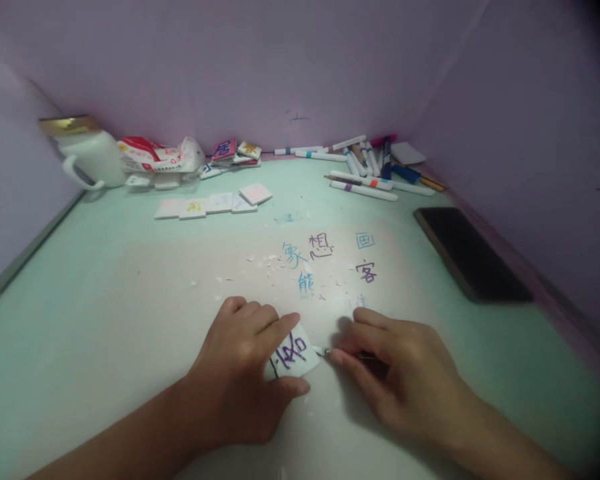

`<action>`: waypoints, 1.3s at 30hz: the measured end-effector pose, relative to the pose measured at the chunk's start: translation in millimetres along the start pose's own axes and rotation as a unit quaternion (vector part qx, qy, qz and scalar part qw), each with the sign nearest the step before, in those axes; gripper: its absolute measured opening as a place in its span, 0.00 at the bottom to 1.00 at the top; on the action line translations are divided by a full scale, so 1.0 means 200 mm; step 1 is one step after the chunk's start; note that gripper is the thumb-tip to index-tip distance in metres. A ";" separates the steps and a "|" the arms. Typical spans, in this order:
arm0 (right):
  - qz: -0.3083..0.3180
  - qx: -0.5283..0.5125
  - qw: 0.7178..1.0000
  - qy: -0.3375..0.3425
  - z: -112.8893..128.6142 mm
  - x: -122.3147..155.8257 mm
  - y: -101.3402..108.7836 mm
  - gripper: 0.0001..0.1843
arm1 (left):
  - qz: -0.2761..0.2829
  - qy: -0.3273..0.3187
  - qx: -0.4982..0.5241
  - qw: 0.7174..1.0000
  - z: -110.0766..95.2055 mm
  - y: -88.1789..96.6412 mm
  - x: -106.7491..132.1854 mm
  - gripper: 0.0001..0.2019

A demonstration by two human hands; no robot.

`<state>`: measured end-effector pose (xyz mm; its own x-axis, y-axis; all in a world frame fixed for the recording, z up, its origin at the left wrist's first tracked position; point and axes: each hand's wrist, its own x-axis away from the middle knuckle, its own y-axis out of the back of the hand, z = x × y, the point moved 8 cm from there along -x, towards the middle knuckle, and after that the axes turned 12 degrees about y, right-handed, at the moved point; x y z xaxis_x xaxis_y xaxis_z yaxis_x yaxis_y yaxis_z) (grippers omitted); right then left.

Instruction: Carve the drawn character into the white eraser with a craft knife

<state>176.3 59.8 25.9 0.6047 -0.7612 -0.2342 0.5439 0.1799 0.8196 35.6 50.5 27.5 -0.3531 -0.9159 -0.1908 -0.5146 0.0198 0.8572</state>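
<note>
Clearly, everything turns on the short gap between the two hands. Right there, on the pale green desk (pixel 105 313), is the thin white square tile with a purple handwritten character (pixel 296 351), its left part covered by the left hand (pixel 247 363). That hand grips the tile, forefinger along the far edge and thumb at the near edge, leaving the right-hand edge exposed. The right hand (pixel 405 357) pinches a slim tool with a whitish tip and a metallic collar (pixel 327 353) between thumb and fingertips; much of its shaft is hidden by the fingers.

The tool's long axis runs roughly sideways, tip pointing left, straight at the exposed edge. Whether the tip touches the tile or stops just beside it, I cannot tell. The tile, being square, has no long axis; it sits slightly turned. The left hand is the nearer, already on it, while the right hand stands just to its right. Small white flakes (pixel 270 260) lie beyond the hands.
</note>
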 end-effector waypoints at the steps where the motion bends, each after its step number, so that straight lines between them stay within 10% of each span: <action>1: 0.004 -0.002 1.000 0.000 0.00 0.00 0.00 0.11 | -0.001 0.000 0.000 1.000 0.00 0.00 0.00 0.24; 24: 0.099 -0.110 0.989 -0.024 -0.10 0.00 0.02 0.11 | 0.083 -0.004 -0.018 0.996 0.01 -0.01 -0.02 0.25; 33: -0.149 -0.311 0.929 -0.137 -0.19 0.06 0.13 0.07 | -0.024 -0.020 0.063 0.997 0.00 0.10 -0.02 0.25; 39: -0.126 -0.421 0.888 -0.136 -0.20 0.05 0.09 0.10 | -0.011 0.073 0.005 0.997 -0.01 0.04 0.03 0.21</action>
<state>215.9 80.3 16.5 0.3018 -0.9451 -0.1250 0.9533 0.2976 0.0518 31.3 45.1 35.2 -0.2240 -0.9648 -0.1379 -0.5292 0.0016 0.8485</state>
